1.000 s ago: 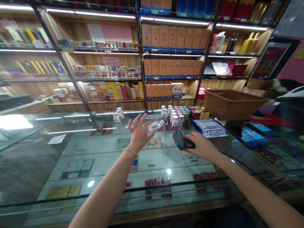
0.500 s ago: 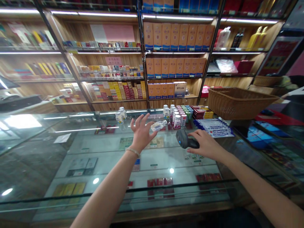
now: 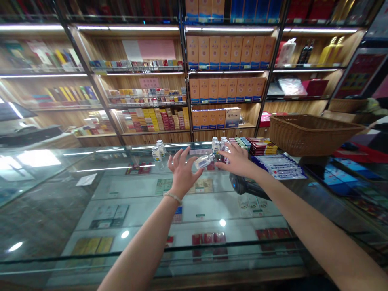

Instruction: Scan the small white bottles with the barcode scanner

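Basically, the bottle [image 3: 203,161] lay sideways, long axis left-right, pinched at the left hand's [image 3: 182,173] thumb; the right hand [image 3: 238,160], open and empty, sat just right of it.

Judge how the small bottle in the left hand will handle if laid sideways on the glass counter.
The small bottle looks round-bodied, so sideways on the glass counter it would probably roll. The left hand holds it with fingertips alone, so likely light. Its clear wall looks glossy, perhaps slippery.

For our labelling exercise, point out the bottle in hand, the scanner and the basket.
bottle [image 3: 203,161], head view, its clear body
scanner [image 3: 241,186], head view, its dark head
basket [image 3: 306,139], head view, its front wall
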{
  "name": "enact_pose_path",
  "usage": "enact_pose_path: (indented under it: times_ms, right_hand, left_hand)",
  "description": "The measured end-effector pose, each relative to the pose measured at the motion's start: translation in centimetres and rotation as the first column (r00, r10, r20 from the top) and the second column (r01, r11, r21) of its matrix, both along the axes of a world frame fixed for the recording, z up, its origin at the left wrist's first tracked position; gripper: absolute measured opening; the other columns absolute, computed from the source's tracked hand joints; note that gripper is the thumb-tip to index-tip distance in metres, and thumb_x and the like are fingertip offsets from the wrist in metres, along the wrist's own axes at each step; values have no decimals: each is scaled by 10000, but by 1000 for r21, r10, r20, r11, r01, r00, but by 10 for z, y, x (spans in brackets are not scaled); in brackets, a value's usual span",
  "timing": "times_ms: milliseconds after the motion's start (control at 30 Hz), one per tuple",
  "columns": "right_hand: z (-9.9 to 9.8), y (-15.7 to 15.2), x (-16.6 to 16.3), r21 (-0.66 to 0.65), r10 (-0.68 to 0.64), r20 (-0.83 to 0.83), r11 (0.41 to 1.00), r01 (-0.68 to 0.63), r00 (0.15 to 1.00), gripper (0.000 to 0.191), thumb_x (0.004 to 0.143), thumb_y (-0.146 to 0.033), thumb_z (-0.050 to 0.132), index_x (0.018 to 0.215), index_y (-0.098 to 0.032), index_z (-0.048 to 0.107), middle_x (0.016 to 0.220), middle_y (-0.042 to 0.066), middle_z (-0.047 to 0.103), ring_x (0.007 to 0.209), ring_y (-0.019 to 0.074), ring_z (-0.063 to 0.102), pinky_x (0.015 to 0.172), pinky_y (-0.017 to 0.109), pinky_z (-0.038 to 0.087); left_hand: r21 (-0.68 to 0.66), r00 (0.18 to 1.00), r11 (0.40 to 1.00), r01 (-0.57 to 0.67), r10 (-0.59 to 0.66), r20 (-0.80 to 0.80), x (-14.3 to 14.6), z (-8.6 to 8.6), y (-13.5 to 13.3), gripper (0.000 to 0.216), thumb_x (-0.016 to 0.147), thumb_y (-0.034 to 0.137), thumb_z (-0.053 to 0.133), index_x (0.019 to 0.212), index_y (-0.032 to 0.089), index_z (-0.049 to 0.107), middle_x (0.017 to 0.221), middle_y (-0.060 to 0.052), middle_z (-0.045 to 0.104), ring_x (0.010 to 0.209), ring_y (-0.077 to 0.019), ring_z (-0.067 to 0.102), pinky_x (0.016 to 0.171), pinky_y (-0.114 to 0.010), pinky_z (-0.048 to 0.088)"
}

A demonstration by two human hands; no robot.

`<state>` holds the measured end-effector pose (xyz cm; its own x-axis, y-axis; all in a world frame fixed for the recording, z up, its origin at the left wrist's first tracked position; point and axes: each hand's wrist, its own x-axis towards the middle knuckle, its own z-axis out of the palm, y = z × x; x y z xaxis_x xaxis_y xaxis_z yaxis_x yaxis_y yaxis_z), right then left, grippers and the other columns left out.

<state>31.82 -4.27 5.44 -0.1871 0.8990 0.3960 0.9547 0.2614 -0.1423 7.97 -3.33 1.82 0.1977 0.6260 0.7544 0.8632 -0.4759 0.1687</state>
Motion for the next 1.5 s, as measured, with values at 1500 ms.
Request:
enact_pose_path:
  times_ms: [1500]
  right_hand:
    - [-6, -10, 3, 208, 227, -104, 957, -202, 968, 387, 978, -486, 582, 1342, -384, 668, 1647, 37, 374, 1544, 357, 184, 1200, 605, 179]
  left_hand:
    - [-221, 983, 961, 166, -180, -46, 12, 3, -6, 282, 739, 481, 844, 891, 262, 749, 1635, -78, 408, 1535, -396, 251, 1218, -688, 198]
